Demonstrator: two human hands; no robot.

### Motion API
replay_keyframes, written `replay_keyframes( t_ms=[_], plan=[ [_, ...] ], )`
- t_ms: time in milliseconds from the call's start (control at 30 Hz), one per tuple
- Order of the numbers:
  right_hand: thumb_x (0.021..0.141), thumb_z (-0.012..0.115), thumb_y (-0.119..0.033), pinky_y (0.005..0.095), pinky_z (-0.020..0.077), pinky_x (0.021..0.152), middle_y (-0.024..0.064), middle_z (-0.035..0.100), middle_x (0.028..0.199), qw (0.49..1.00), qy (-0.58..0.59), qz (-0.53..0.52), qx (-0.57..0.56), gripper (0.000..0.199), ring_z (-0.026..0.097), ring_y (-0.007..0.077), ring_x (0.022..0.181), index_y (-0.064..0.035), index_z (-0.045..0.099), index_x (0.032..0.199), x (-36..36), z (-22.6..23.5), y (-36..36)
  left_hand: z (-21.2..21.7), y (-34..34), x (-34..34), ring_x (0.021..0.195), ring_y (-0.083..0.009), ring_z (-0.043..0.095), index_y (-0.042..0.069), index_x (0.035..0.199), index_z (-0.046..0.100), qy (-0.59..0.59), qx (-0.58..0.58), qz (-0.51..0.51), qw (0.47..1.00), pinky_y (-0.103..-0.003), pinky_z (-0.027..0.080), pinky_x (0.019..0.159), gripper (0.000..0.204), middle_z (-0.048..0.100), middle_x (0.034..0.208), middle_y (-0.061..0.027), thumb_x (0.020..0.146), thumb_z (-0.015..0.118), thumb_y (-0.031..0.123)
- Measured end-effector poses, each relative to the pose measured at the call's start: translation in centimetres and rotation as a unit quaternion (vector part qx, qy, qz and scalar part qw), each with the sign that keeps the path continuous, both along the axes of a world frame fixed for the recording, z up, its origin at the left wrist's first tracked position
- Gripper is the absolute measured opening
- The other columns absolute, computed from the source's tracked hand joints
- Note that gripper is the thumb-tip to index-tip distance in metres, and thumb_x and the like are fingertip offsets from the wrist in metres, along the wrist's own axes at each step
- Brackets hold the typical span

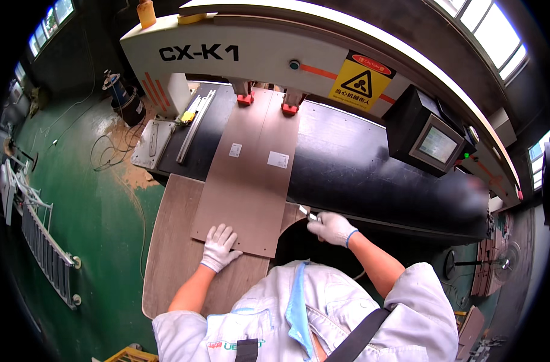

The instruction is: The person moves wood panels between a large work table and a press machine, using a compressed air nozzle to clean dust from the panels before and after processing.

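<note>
Left hand (pixel 220 247) spread flat on brown panelling (pixel 241 193), right hand (pixel 333 229) closed around one small tool (pixel 311 216), possibly a knife, two white labels (pixel 278 159), two red blocks (pixel 290 110), one touchscreen (pixel 436 143)

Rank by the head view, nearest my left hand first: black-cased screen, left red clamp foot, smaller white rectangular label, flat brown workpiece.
1. Flat brown workpiece: under your left hand.
2. Smaller white rectangular label: ahead, on the workpiece.
3. Left red clamp foot: farther ahead.
4. Black-cased screen: ahead, far right.
</note>
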State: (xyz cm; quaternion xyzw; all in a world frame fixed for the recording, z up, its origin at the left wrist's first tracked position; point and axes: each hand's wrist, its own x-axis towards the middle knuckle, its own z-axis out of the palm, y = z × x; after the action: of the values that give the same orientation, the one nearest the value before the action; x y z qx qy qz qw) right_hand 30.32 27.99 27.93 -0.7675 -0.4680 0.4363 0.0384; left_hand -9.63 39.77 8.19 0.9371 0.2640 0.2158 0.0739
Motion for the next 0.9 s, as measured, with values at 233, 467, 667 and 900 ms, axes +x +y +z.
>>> replay_keyframes(
  t_ms=[233, 467, 667, 900],
  plan=[
    [0.095, 0.07, -0.042, 0.0357, 0.0419, 0.051, 0.0019, 0.058, 0.065, 0.931, 0.015, -0.36, 0.057, 0.042, 0.051, 0.0133, 0.052, -0.0051, 0.061, 0.078, 8.7, -3.7, -14.6, -0.5, -0.8, 0.0, 0.143, -0.0394, 0.053, 0.005, 0.13, 0.068, 0.01, -0.013, 0.026, 1.0, -0.059, 0.036, 0.122, 0.08, 0.061, 0.147, -0.018, 0.066, 0.092, 0.047],
    [0.092, 0.072, -0.056, 0.0464, 0.0554, 0.083, 0.0252, 0.075, 0.094, 0.996, -0.085, 0.002, -0.037, 0.056, 0.074, 0.042, 0.093, -0.0004, 0.074, 0.1, 10.5, -3.5, -17.5, -1.6, -5.2, 0.9, 0.154, -0.0407, 0.037, 0.001, 0.15, 0.054, 0.094, -0.012, 0.229, 0.969, -0.059, 0.024, 0.129, 0.099, 0.048, 0.161, -0.0214, 0.074, 0.086, 0.057],
    [0.096, 0.064, -0.063, 0.0452, 0.0559, 0.094, 0.0244, 0.077, 0.106, 0.967, -0.042, 0.245, -0.056, 0.065, 0.073, 0.0414, 0.106, -0.0009, 0.075, 0.11, 11.6, -2.7, -13.8, -1.7, -12.9, 7.1, 0.161, -0.0408, 0.024, 0.001, 0.16, 0.043, 0.129, -0.126, 0.543, 0.82, -0.056, 0.013, 0.132, 0.08, 0.035, 0.17, -0.023, 0.102, 0.057, 0.054],
    [0.093, 0.072, -0.058, 0.0462, 0.0562, 0.088, 0.0233, 0.077, 0.099, 0.97, 0.018, 0.226, -0.093, 0.061, 0.074, 0.0399, 0.099, 0.002, 0.073, 0.105, 12.3, -8.4, -15.5, 0.1, -26.3, 17.2, 0.153, -0.0424, 0.036, 0.002, 0.157, 0.047, 0.036, -0.18, 0.478, 0.859, -0.053, 0.027, 0.126, 0.077, 0.041, 0.165, -0.0241, 0.1, 0.059, 0.052]
  ],
)
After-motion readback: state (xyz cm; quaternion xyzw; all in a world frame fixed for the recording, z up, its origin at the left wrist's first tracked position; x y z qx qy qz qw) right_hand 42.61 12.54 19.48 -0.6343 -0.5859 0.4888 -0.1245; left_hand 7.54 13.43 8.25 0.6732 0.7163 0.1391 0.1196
